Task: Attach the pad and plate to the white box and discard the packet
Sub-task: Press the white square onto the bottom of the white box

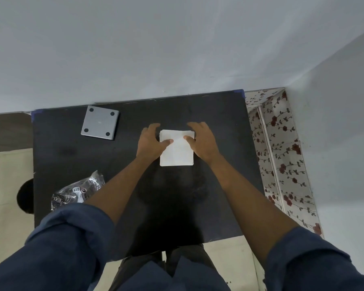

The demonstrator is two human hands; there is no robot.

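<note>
While both hands worked at the far middle of the black table (72, 156), we logged the white box (176, 153) lying flat there, closed as far as we could tell, its contents hidden. The left hand (150, 143) sat against the box's left edge, thumb lying over the top face and fingers curled round the far left corner. The right hand (202, 141) mirrored it on the right edge, thumb on top, fingers bent over the far right corner. Both hands gripped the box between them; neither lay flat or slack.

The grey plate (99, 122) rested near the far left of the table, well apart from the box, a dark round foot at each of its four corners. The packet (78, 191), crinkled clear plastic with a white label, lay at the near left edge, partly behind the left forearm. We could not make out what it held, or whether it held anything. We could not pick out the pad with any certainty.

Dark blue rolled sleeves (67, 234) covered both upper arms. A floral-patterned surface (282, 156) ran along the table's right side.
</note>
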